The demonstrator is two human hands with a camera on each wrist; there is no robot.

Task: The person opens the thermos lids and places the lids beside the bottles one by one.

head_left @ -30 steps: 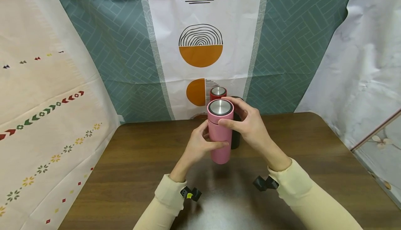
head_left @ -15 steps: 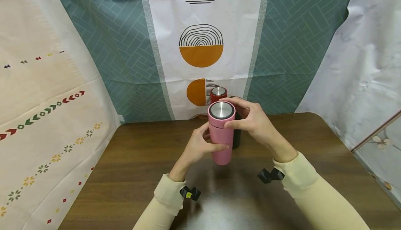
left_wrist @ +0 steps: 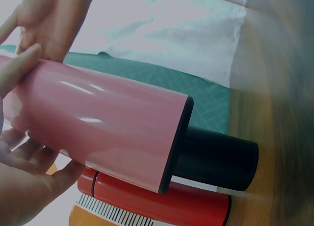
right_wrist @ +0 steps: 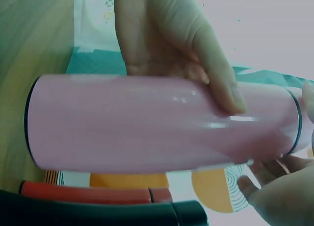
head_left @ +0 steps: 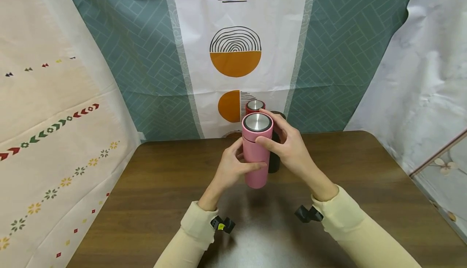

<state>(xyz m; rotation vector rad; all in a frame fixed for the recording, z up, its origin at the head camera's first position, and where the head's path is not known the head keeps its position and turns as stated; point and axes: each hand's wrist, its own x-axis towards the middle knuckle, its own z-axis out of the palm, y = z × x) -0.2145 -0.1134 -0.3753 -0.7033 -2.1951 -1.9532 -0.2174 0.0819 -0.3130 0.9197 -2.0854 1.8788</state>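
A pink thermos point(head_left: 255, 156) with a silver-topped lid point(head_left: 258, 122) is held upright, tilted slightly, in front of me. My left hand point(head_left: 230, 168) grips its body from the left, thumb across the front. At the top, my right hand point(head_left: 289, 146) holds the lid from the right, thumb on the near side and fingers behind. The lid sits on the body with a thin seam between them. In the left wrist view the dark base of the pink thermos point(left_wrist: 113, 123) shows clear of the wooden surface.
Behind the pink thermos stand a red thermos point(head_left: 255, 105) and a black thermos point(head_left: 274, 164), both partly hidden in the head view. The brown wooden table point(head_left: 175, 195) ends at a patterned cloth backdrop point(head_left: 153, 69).
My right hand swung outward to the right around the lid, then came back left to about its earlier pose. The pink thermos dipped a little and rose again. The left hand keeps its grip.
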